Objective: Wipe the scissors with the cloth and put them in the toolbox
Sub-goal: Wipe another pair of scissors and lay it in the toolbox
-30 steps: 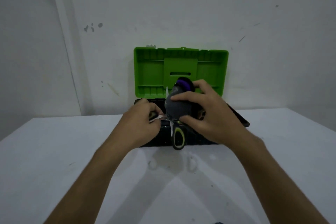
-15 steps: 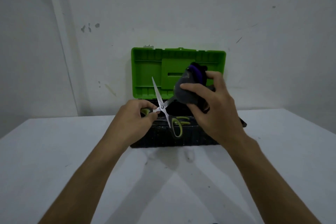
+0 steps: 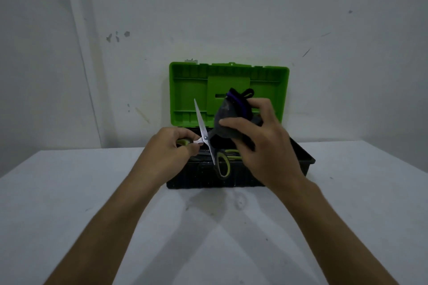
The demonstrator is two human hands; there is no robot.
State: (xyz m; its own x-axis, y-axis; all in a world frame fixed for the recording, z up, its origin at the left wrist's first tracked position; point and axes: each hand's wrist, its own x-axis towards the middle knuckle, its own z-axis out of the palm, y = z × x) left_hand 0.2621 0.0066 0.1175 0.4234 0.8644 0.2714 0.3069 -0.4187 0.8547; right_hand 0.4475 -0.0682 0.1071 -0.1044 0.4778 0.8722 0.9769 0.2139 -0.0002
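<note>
While both hands work above the open toolbox (image 3: 301,157), the left hand (image 3: 169,148) has its fingers curled round one green-and-black handle loop of the scissors (image 3: 203,133), thumb and forefinger closing near the pivot. Right hand (image 3: 261,146) grips a bunched cloth (image 3: 229,120), dark grey with a purple band at its top; thumb lies across the front of the cloth, fingers wrap behind. Cloth covers one blade, so that blade's tip is hidden.

Counts: two hands, one pair of scissors, one cloth, one toolbox. Further green-handled items lie inside the toolbox; number cannot be told.

Scissors: held in the air over the front half of the toolbox, blades spread wide apart. Exposed blade runs from the pivot up and slightly left, tip pointing toward the lid (image 3: 190,90). Its long axis continues down past the pivot to the second handle loop (image 3: 224,165), which hangs free in front of the box's front wall. Other blade angles up and right into the cloth.

Toolbox: black base, bright green lid standing upright against the wall (image 3: 231,18).

Surface: white table (image 3: 69,203), faint scuffs and shadows of both forearms on it. Room: white wall with small chips and marks; a vertical ridge runs down its left side. Lighting dim.
</note>
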